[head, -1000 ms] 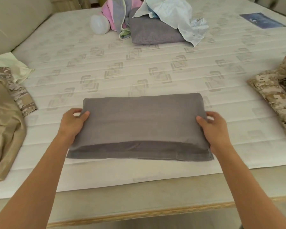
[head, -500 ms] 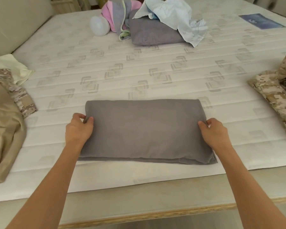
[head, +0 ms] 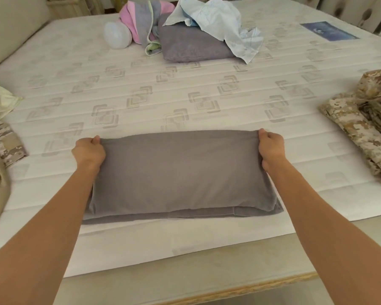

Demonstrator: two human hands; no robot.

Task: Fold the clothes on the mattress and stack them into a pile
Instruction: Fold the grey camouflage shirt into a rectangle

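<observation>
Both hands, left hand (head: 89, 150) and right hand (head: 271, 148), have shifted toward 12 o'clock, fingers now gripping the far corners of the folded grey rectangular cloth (head: 180, 172) on the white quilted mattress (head: 141, 84).

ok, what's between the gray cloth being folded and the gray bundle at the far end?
Head view: only bare quilted mattress lies between the gray cloth and the gray bundle.

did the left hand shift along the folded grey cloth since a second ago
Yes. The left hand moved from the middle of the folded grey cloth's left edge to its far left corner, away from the white quilted mattress's near edge, and grips it there.
</observation>
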